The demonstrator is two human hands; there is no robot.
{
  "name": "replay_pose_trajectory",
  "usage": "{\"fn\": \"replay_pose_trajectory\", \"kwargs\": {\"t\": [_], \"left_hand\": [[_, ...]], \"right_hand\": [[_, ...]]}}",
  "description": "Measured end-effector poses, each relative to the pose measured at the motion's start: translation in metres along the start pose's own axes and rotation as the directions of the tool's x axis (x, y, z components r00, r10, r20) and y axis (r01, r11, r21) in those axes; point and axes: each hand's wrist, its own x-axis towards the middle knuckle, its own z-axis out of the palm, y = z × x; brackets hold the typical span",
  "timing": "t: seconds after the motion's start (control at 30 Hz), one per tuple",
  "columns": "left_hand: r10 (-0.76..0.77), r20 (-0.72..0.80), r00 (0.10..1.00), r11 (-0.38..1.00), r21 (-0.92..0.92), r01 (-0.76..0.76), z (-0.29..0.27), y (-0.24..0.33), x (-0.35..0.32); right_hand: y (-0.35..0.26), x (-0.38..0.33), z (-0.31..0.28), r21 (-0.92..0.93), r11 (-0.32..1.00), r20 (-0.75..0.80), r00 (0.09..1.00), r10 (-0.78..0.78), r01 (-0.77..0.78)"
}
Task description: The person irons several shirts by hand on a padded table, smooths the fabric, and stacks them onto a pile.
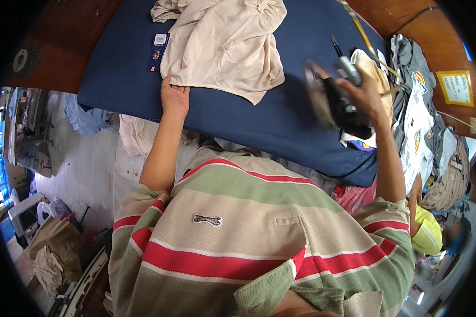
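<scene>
A beige garment [225,50], wrinkled in places, lies on a table covered in dark blue cloth [124,58]. My left hand [175,100] pinches its near left hem, with the fingertips partly under the fabric. Beside that edge lies a dark hang tag [157,53] with a white label. To the right, my right hand [366,95] grips a clothes iron [322,100] that is tilted up off the cloth, its soleplate facing the garment. Motion blurs the iron. Its grey cylindrical part [348,70] shows above my fingers.
Several garments, among them a white printed one [415,132], hang or lie beyond the table's right edge. A hose [362,31] runs down the right side. Light blue cloth [84,117] hangs at left. A person in a yellow top [427,232] is at lower right.
</scene>
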Motion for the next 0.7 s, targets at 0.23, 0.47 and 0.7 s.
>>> {"fn": "replay_pose_trajectory", "kwargs": {"t": [0.23, 0.47, 0.7], "left_hand": [[-0.132, -0.072, 0.989, 0.990, -0.052, 0.128, -0.001, 0.000, 0.007], [-0.167, -0.050, 0.985, 0.985, -0.047, 0.165, -0.007, 0.002, 0.010], [-0.206, -0.134, 0.969, 0.978, -0.044, 0.202, -0.013, 0.005, 0.023]], "right_hand": [[-0.073, -0.016, 0.089, -0.105, 0.981, 0.254, 0.958, -0.135, 0.166], [-0.089, -0.022, 0.126, -0.262, 0.955, 0.244, 0.967, -0.070, 0.136], [-0.111, -0.014, 0.144, -0.252, 0.954, 0.193, 0.975, -0.114, 0.162]]}}
